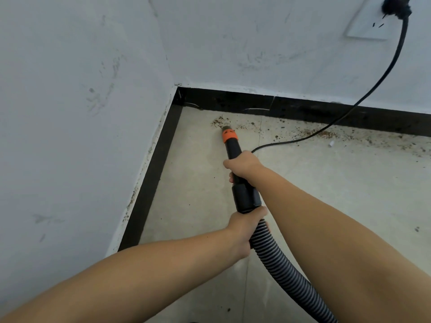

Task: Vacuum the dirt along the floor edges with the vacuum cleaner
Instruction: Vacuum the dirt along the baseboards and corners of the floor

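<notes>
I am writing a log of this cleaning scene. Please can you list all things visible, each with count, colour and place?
nozzle: 1, black with orange band, tip at the dirt near the corner
hose: 1, black and grey ribbed, from the nozzle toward bottom right
dirt: scattered brown crumbs, on the floor along the far skirting
cord: 1, black, from the socket down to the floor
socket: 1, white, on the far wall, top right
skirting: 2 strips, black, at the foot of both walls
floor: pale grey
right hand: grips the nozzle
left hand: grips the hose end

Bare room corner, scuffed white walls (81, 89), black skirting (256, 101), socket (370, 22)
</notes>
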Action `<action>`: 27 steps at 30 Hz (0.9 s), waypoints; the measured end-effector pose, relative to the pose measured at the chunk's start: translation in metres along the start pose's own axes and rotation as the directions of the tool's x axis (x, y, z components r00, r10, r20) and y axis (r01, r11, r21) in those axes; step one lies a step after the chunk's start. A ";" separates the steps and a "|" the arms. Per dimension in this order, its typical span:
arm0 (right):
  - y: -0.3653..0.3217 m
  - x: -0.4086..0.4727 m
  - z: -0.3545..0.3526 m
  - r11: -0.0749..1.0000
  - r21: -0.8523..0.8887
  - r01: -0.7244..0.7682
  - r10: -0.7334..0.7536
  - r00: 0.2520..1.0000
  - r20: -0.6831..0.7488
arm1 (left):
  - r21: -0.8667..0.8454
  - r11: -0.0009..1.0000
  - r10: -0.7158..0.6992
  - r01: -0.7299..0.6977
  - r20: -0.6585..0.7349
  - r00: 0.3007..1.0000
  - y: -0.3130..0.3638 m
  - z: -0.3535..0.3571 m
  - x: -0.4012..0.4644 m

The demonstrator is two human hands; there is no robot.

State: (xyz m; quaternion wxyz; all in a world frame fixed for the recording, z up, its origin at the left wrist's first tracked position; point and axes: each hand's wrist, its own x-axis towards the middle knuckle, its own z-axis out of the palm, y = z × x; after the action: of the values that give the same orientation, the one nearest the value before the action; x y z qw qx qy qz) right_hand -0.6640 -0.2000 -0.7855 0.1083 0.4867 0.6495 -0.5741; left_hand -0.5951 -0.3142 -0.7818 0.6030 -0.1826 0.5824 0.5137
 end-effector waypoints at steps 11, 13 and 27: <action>-0.010 0.010 0.009 0.999 0.000 0.034 -0.034 0.999 0.019 | 0.027 1.000 0.004 -0.003 -0.048 0.999 0.012 -0.010 0.010; -0.004 0.010 -0.001 1.000 0.025 0.009 -0.008 1.000 -0.020 | 0.042 0.999 0.005 -0.004 -0.011 1.000 0.011 -0.006 0.010; 0.005 0.010 -0.022 0.996 0.067 -0.051 0.060 0.987 -0.146 | 0.080 0.996 -0.038 0.032 0.072 0.997 0.009 0.008 0.011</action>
State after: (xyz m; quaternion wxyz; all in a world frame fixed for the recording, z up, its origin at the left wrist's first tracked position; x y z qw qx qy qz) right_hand -0.6562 -0.1772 -0.7882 0.0602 0.5490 0.6235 -0.5533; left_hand -0.6010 -0.2995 -0.7866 0.6395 -0.1500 0.5764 0.4860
